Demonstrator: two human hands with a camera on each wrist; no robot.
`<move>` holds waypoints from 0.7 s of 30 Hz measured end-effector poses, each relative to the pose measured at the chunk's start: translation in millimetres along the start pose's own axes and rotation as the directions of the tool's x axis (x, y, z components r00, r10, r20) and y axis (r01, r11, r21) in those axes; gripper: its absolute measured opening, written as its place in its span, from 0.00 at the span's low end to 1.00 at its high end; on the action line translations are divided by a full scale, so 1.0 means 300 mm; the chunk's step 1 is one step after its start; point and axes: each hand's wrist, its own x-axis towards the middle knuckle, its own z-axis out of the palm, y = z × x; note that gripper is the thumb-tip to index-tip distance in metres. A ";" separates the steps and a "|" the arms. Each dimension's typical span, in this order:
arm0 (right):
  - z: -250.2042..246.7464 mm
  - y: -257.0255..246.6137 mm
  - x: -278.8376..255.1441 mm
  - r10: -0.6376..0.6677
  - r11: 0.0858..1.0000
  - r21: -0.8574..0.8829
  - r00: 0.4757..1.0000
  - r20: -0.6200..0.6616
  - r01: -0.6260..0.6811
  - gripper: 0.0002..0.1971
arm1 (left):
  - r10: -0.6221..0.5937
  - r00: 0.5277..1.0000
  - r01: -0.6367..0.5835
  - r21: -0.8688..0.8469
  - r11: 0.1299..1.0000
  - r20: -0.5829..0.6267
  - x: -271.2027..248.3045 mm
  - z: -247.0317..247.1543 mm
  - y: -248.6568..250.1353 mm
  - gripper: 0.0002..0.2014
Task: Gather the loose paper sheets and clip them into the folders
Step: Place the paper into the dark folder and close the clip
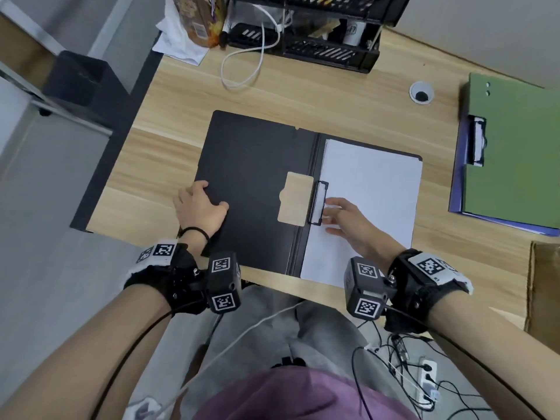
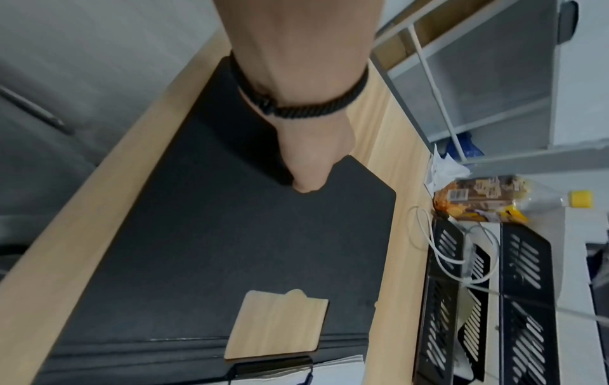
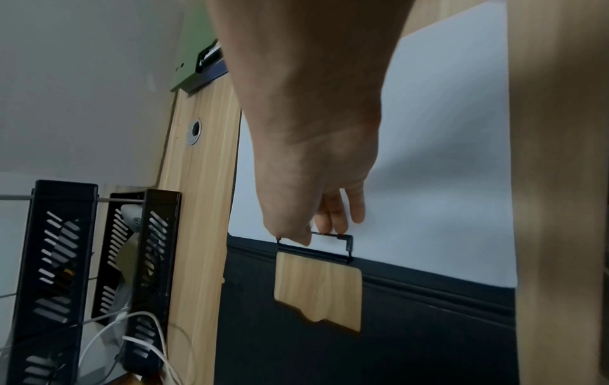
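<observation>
A black folder (image 1: 251, 177) lies open on the wooden desk (image 1: 181, 95). A stack of white paper sheets (image 1: 372, 183) rests on its right half, one edge against the black spring clip (image 1: 318, 203) at the spine. My left hand (image 1: 198, 206) grips the left cover's outer edge, thumb on top; the left wrist view shows the thumb (image 2: 306, 182) pressing the cover (image 2: 230, 247). My right hand (image 1: 342, 216) rests on the paper beside the clip with straight fingers. In the right wrist view its fingertips (image 3: 339, 224) touch the paper (image 3: 445, 156) just above the clip's wire (image 3: 329, 254).
A green folder (image 1: 512, 153) lies on a blue one at the desk's right edge, its clip (image 1: 477, 140) holding paper. A black file tray (image 1: 318, 34), a white cable (image 1: 242, 65) and a snack bag (image 1: 197, 19) stand at the back. A cable grommet (image 1: 421, 92) is beyond the paper.
</observation>
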 end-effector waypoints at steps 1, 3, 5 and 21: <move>0.012 0.001 0.003 0.004 1.000 0.007 1.000 -0.019 -0.004 0.15 | -0.011 1.000 0.011 0.040 0.999 -0.009 0.000 -0.009 0.002 0.30; 0.035 0.003 0.005 0.009 1.000 0.017 0.998 -0.061 -0.008 0.15 | -0.019 1.000 0.019 0.057 0.998 -0.011 0.020 -0.030 -0.018 0.30; 0.056 0.003 0.009 0.006 1.000 0.023 0.996 -0.093 -0.004 0.14 | 0.018 1.000 -0.018 -0.017 1.000 0.004 0.062 -0.051 -0.050 0.29; 0.024 -0.024 -0.016 -0.044 0.998 0.044 0.998 0.038 0.043 0.24 | 0.480 0.716 -0.054 -0.645 0.762 0.507 -0.076 -0.422 0.246 0.01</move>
